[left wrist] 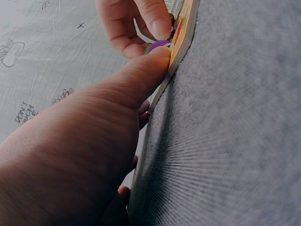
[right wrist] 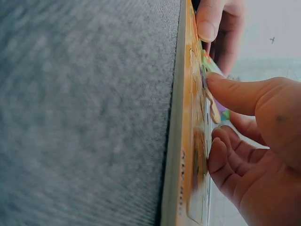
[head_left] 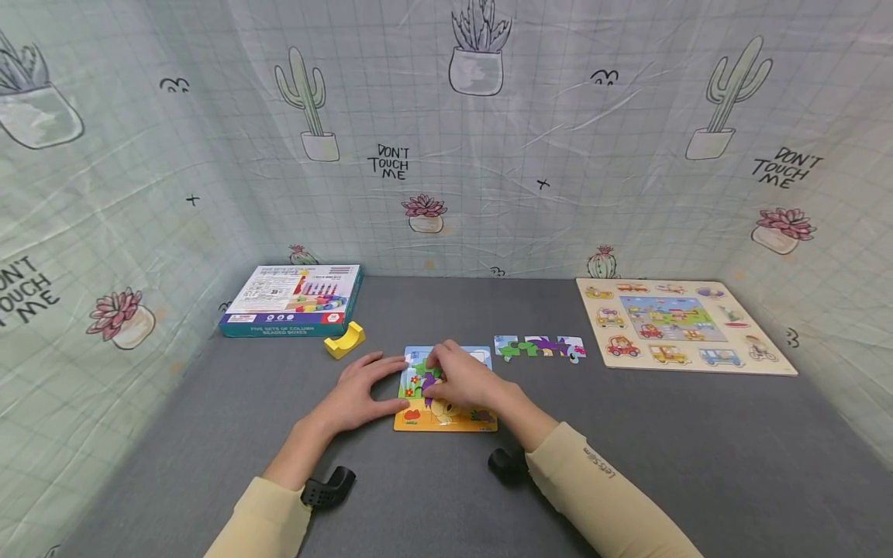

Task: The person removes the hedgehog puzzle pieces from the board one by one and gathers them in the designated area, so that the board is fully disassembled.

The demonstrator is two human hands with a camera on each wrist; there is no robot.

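Note:
A small jigsaw board (head_left: 446, 426) with an orange lower part lies flat on the table. My right hand (head_left: 467, 377) is over its middle and pinches a purple and green puzzle piece (right wrist: 221, 106) between thumb and index finger. In the right wrist view the piece stands tilted against the board's face, its far side partly hidden by the fingers. My left hand (head_left: 357, 397) rests at the board's left side, fingers extended, the thumb touching the lower left edge. Right of the board lie several loose puzzle pieces (head_left: 539, 342), green, purple and white.
A boxed toy set (head_left: 291, 301) lies at the back left, with a yellow curved block (head_left: 345, 341) before it. At the back right is a larger wooden vehicle puzzle (head_left: 753, 358). Patterned cloth walls (head_left: 488, 155) enclose the grey table (head_left: 418, 496).

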